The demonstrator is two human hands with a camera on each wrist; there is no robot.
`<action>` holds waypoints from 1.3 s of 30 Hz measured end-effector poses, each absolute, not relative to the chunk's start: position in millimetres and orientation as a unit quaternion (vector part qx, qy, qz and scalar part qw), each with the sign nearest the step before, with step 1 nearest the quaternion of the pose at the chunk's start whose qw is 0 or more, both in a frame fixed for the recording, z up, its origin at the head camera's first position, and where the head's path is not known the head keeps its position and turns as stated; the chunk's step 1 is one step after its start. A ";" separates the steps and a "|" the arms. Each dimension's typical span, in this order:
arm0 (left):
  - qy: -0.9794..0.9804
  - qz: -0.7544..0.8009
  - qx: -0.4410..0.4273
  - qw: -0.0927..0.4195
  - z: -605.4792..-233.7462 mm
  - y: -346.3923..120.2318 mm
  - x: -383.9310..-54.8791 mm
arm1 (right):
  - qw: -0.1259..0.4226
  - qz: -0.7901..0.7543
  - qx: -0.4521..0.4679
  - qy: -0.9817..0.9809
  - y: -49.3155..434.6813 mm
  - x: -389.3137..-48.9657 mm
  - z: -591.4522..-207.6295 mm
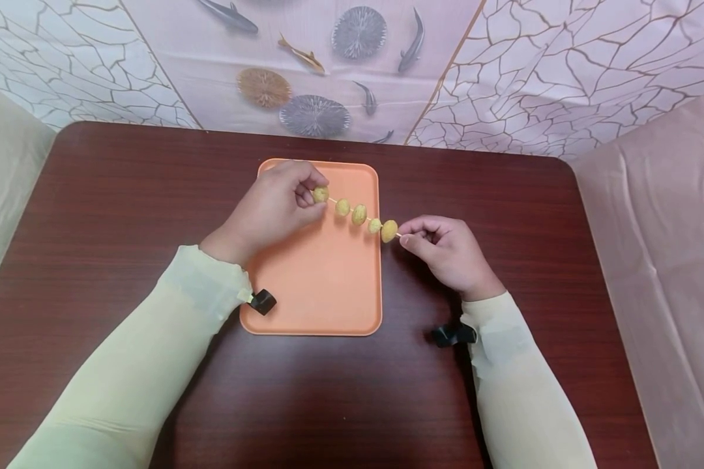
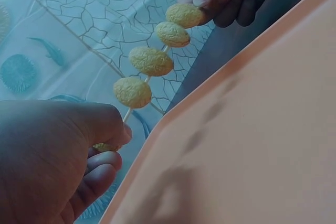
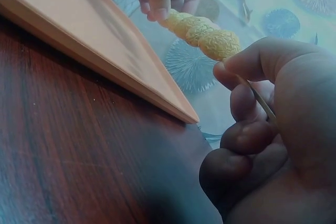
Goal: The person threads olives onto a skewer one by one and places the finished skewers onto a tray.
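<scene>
Several yellow, wrinkled, oval pieces (image 1: 360, 214) are threaded on a thin pale skewer (image 3: 261, 101), held slantwise above the orange tray (image 1: 313, 280) and past its right rim. At the far left end my left hand (image 1: 276, 202) pinches one yellow piece between thumb and fingers; in the left wrist view the thumb mostly covers that piece. A gap of bare stick separates it from the others. My right hand (image 1: 448, 251) pinches the skewer's other end, close to the last piece (image 3: 220, 45). In the right wrist view the stick runs back under the palm.
The tray lies on a dark reddish-brown wooden table (image 1: 340, 404). Behind the table hangs a patterned cloth (image 1: 311, 78) with fish and round motifs. Beige fabric (image 1: 669, 247) borders the right side. Black wrist mounts (image 1: 454, 335) stick out from both sleeves.
</scene>
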State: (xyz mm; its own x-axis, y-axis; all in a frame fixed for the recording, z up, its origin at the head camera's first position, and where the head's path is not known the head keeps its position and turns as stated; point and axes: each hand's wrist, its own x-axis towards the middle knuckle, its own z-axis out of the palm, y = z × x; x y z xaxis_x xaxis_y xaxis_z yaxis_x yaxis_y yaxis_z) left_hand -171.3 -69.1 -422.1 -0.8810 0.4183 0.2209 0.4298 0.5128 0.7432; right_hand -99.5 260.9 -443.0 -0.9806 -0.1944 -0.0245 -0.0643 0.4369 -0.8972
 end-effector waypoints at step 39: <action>-0.875 -0.394 -0.282 0.004 -425.8 -67.7 -168.9 | 0.095 -0.360 -0.140 0.917 226.8 -89.8 -413.7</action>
State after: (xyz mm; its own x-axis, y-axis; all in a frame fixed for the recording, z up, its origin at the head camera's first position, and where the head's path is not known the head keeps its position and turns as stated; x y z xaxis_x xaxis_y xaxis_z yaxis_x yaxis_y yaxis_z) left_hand -168.9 -67.7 -425.8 -0.8408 0.4907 0.2285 0.4964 0.5308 0.6869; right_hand -89.8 226.8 -413.7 -0.9429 -0.3251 -0.0730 -0.1885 0.7011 -0.6877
